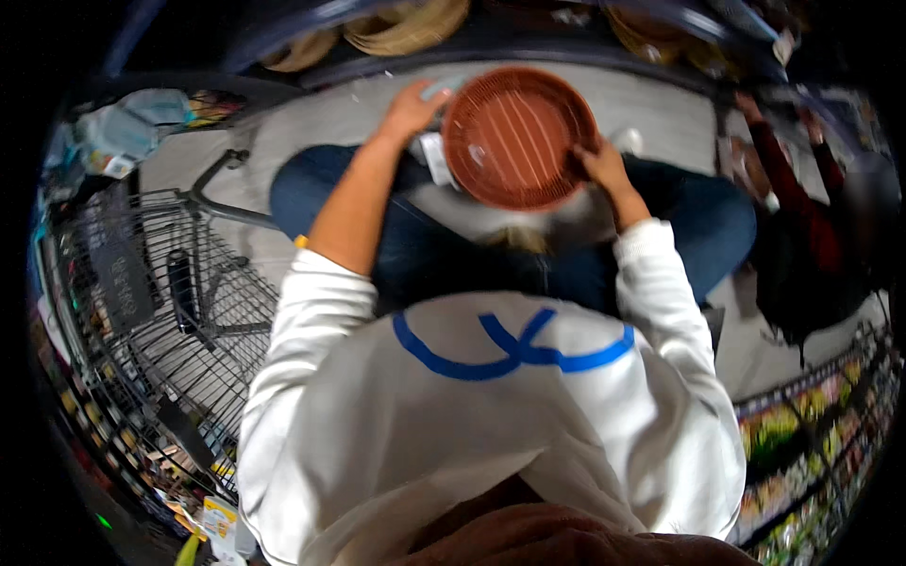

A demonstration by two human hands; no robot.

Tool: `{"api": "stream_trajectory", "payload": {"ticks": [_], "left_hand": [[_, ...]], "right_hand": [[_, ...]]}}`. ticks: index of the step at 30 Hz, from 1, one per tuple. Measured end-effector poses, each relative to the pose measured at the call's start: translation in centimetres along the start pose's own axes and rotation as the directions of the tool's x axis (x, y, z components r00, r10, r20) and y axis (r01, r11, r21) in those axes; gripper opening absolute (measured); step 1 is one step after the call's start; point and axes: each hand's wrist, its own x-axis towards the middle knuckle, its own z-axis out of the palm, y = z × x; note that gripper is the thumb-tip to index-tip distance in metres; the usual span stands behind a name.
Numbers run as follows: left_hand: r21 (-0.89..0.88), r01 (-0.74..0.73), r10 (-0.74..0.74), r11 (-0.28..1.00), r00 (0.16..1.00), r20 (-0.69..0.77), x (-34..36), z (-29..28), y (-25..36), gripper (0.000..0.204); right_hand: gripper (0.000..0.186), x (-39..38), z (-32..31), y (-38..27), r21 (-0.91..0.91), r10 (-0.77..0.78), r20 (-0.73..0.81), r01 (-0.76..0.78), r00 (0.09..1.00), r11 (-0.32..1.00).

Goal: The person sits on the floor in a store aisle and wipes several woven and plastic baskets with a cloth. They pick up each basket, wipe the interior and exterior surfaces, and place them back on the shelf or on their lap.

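My right hand (604, 170) grips the right side of a round reddish-brown slatted basket (517, 127), held above my crossed legs in dark jeans (321, 189). My left hand (412, 111) is closed near the basket's left side, by a small pale bluish thing (440, 87) that I cannot make out clearly. A white tag (436, 160) shows at the basket's lower left, below that hand.
A wire shopping cart (212, 311) stands at my left, with bags (127, 127) beyond. Shelves with woven baskets (396, 24) run ahead. Another person (812, 236) in dark red and black reaches toward the shelf at my right; packaged goods (802, 415) line the shelves behind.
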Motion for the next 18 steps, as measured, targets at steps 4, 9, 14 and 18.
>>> {"api": "stream_trajectory", "payload": {"ticks": [4, 9, 14, 18], "left_hand": [[-0.201, -0.065, 0.013, 0.978, 0.968, -0.252, 0.7, -3.0, 2.4, 0.055], [-0.450, -0.213, 0.018, 0.867, 0.916, -0.400, -2.3, -5.0, 4.6, 0.043], [-0.530, -0.384, 0.112, 0.756, 0.874, -0.473, -5.5, -2.7, 7.9, 0.042], [-0.504, -0.608, 0.589, 0.614, 0.778, -0.219, -10.1, 3.6, 12.9, 0.054]], "right_hand": [[0.053, 0.4, -0.1, 1.2, 0.092, 0.071, 0.050, -0.075, 0.996, 0.993], [0.052, 0.7, 0.3, 0.8, 0.007, 0.100, -0.043, -0.099, 0.994, 0.995], [0.058, -1.9, -3.3, -7.1, 0.110, -0.043, -0.201, 0.066, 0.979, 0.992], [0.066, -5.7, -3.9, -13.0, 0.852, -0.099, 0.511, -0.487, 0.854, 0.193]]}}
